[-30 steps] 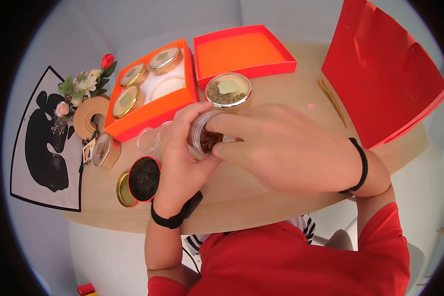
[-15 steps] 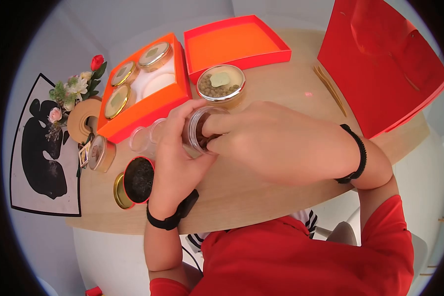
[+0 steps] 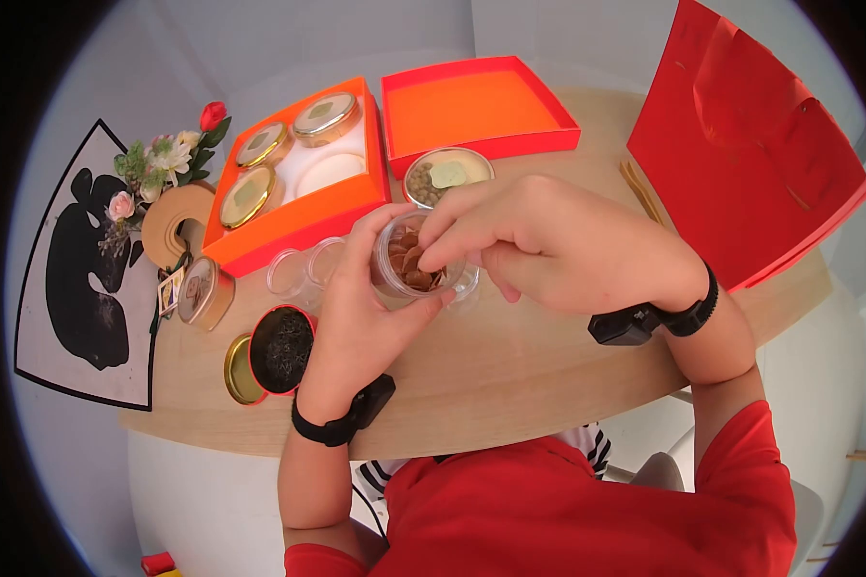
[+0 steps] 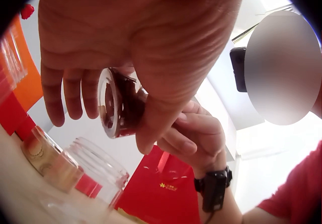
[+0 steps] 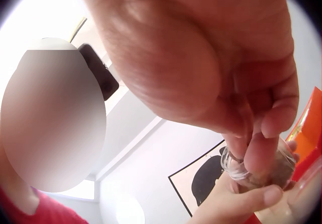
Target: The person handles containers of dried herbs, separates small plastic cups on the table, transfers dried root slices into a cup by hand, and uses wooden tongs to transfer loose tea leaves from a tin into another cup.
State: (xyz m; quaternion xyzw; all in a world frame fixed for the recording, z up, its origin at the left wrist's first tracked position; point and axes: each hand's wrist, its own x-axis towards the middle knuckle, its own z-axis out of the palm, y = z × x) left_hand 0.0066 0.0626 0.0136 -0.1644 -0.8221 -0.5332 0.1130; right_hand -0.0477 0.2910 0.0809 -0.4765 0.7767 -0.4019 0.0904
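Observation:
In the head view my left hand (image 3: 356, 317) grips a clear round jar (image 3: 383, 264) near its mouth, thumb in front and fingers behind. Thin brown slices (image 3: 416, 263) lie inside the jar. My right hand (image 3: 568, 245) is over the opening, bent at the wrist, with fingertips reaching in among the slices and nothing visibly pinched. In the left wrist view the jar (image 4: 116, 103) is tilted between thumb and fingers. The right wrist view has the right fingers at the mouth of the jar (image 5: 236, 166), partly covering it.
An orange box (image 3: 298, 226) holds gold-lidded jars; its lid (image 3: 481, 111) lies beside it. A silver-rimmed jar (image 3: 447, 173) sits behind my hands. Left are clear cups (image 3: 285, 273), a dark-filled tin (image 3: 284, 348) and flowers (image 3: 168, 159). A red bag (image 3: 741, 154) stands right.
My right hand has lifted and turned at the wrist, with its fingers less deep in the jar, so more slices show. The left hand keeps its grip. The head view has shifted slightly.

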